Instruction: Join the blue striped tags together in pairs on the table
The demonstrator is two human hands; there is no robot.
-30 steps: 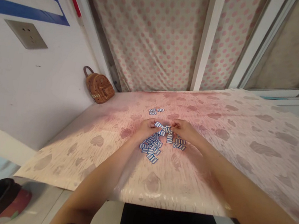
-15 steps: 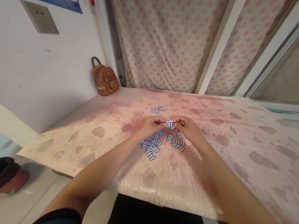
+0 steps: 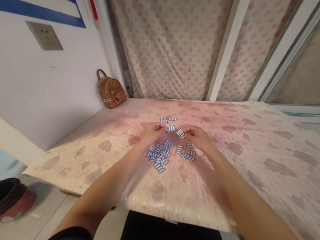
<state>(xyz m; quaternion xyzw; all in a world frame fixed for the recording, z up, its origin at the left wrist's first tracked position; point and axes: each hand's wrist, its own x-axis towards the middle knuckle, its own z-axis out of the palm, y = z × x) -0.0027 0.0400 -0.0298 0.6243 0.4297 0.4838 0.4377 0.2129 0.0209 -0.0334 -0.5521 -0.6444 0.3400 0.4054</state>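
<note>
Between the fingers of my left hand (image 3: 153, 130) is a small white piece with blue stripes (image 3: 171, 128). My right hand (image 3: 196, 135) pinches a similar blue-and-white striped piece (image 3: 180, 133), tilted, a short gap away from the first. Both hands are closed and held above the table. Below and nearer to me lies a heap of the same striped pieces (image 3: 159, 154). To its right is a smaller cluster of pieces (image 3: 189, 153). Beyond my left hand a few more pieces (image 3: 164, 120) lie close together. Their exact kind is too small to make out.
A table with a pale pink patterned cover (image 3: 234, 147) spreads under everything. At its far left corner a small brown backpack (image 3: 112, 92) leans by the wall. A dark-rimmed bin (image 3: 15, 204) stands on the floor at left. A dotted curtain (image 3: 172, 37) hangs behind the table.
The two striped pieces, earlier together between my fingertips, are now apart. My left hand has shifted left with one; my right hand keeps the other. The view has tilted slightly.
</note>
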